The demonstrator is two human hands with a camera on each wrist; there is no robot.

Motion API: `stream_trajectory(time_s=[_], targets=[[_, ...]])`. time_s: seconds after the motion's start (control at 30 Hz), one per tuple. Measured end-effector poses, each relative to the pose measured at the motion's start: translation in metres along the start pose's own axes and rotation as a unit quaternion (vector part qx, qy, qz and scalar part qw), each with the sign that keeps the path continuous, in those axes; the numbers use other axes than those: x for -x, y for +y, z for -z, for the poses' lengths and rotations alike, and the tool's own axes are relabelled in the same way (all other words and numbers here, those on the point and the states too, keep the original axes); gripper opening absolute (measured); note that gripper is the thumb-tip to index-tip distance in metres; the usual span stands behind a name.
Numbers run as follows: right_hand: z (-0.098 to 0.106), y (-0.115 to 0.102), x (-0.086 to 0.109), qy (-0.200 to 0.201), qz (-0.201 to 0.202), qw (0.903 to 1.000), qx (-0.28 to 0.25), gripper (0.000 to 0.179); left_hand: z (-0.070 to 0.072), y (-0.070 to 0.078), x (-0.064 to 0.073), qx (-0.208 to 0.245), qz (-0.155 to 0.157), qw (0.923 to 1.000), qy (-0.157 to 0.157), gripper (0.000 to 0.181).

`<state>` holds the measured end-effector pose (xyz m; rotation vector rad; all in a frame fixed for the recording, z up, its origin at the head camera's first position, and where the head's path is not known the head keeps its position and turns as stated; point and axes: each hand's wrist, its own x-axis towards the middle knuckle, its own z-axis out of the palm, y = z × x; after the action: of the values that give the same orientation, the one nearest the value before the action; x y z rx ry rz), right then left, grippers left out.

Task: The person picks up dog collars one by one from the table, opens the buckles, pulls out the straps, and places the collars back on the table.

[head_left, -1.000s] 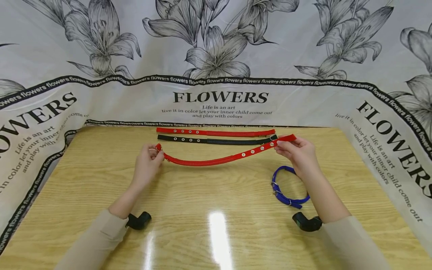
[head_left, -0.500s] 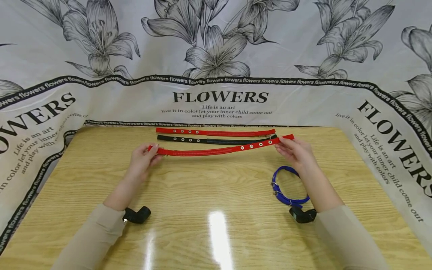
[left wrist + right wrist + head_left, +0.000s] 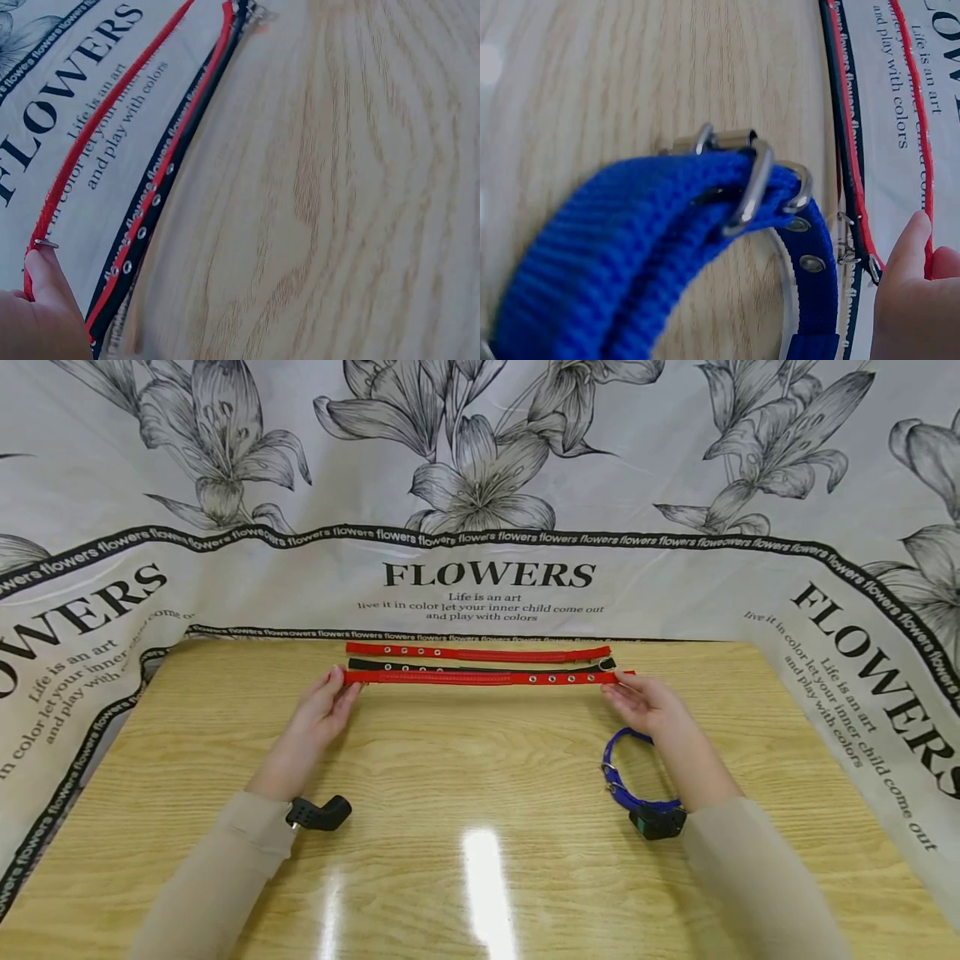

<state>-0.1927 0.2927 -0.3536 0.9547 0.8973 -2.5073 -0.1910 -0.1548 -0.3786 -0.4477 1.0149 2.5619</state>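
Observation:
A red dog collar with metal eyelets is stretched almost straight between both hands. My left hand pinches its left end, where a metal ring shows beside the thumb in the left wrist view. The right end is pinched by my right hand, close to the eyelets. In the head view this collar overlaps a black collar lying behind it. Farther back, parallel to the black one, lies a second red collar. A blue collar, buckled into a loop, sits below my right hand and wrist.
The wooden table ends at a hanging flower-print cloth just behind the laid-out collars. Black wrist cameras project from both sleeves, the right one overlapping the blue loop in the head view.
The held red collar has gone from sagging to nearly straight and level. Both hands have moved it toward the back, so it now overlaps the black collar in the head view.

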Motion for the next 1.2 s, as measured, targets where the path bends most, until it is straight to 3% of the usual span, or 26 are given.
stream_trajectory(time_s=[0.07,0.23,0.37,0.5,0.7,0.77,0.87,0.93,1.0,1.2], targets=[[0.0,-0.001,-0.005,0.017,-0.004,0.9998,0.007,0.008,-0.002,0.0,-0.007,0.021,0.002,0.9996,0.016,0.058],[-0.001,-0.002,-0.012,0.029,-0.002,0.9984,0.049,0.013,-0.008,-0.004,-0.028,-0.052,-0.028,0.9951,0.079,0.031],[-0.002,0.001,-0.016,0.038,0.013,0.9967,0.07,0.02,-0.009,-0.009,-0.039,-0.136,-0.056,0.9817,0.121,0.008],[-0.005,0.002,-0.016,0.054,0.052,0.9902,0.118,0.022,-0.006,-0.009,-0.044,-0.191,-0.079,0.9678,0.143,0.016],[-0.005,0.001,-0.015,0.098,0.1,0.9694,0.201,0.02,0.003,-0.008,-0.047,-0.282,-0.105,0.9382,0.171,0.036],[-0.005,0.0,-0.015,0.112,0.098,0.9675,0.204,0.017,0.006,-0.008,-0.049,-0.315,-0.132,0.9239,0.173,0.034],[-0.004,-0.001,-0.017,0.132,0.083,0.9683,0.195,0.013,0.01,-0.008,-0.052,-0.366,-0.183,0.895,0.178,0.028],[-0.003,-0.001,-0.018,0.144,0.074,0.9686,0.189,0.011,0.013,-0.008,-0.054,-0.386,-0.204,0.882,0.177,0.026],[-0.003,-0.002,-0.019,0.15,0.068,0.9689,0.185,0.01,0.014,-0.007,-0.055,-0.395,-0.209,0.877,0.176,0.025],[-0.004,-0.003,-0.019,0.143,0.066,0.9683,0.194,0.008,0.016,-0.005,-0.055,-0.398,-0.206,0.8777,0.17,0.026]])
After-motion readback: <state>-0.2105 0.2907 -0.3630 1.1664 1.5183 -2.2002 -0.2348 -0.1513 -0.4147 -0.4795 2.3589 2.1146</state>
